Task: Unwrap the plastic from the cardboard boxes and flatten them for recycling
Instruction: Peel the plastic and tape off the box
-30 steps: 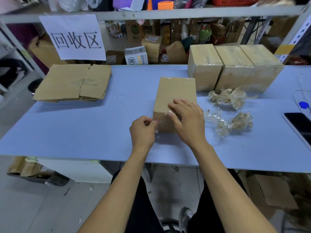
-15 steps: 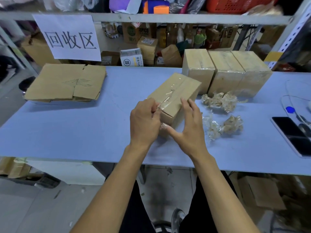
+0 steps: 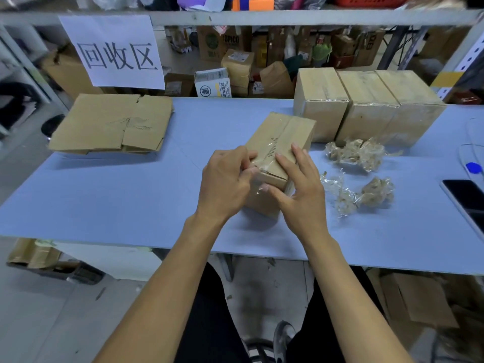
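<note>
Two hands work at the near end of one wrapped cardboard box on a blue table.

Left hand has its fingertips curled in, pinching the clear plastic film at the box's near top edge; right hand has fingers spread and lightly bent, bracing the box top and near face beside them. Probably best: hold the box firm and peel the film away steadily. Discarded film lies right of the right fingers.
</note>
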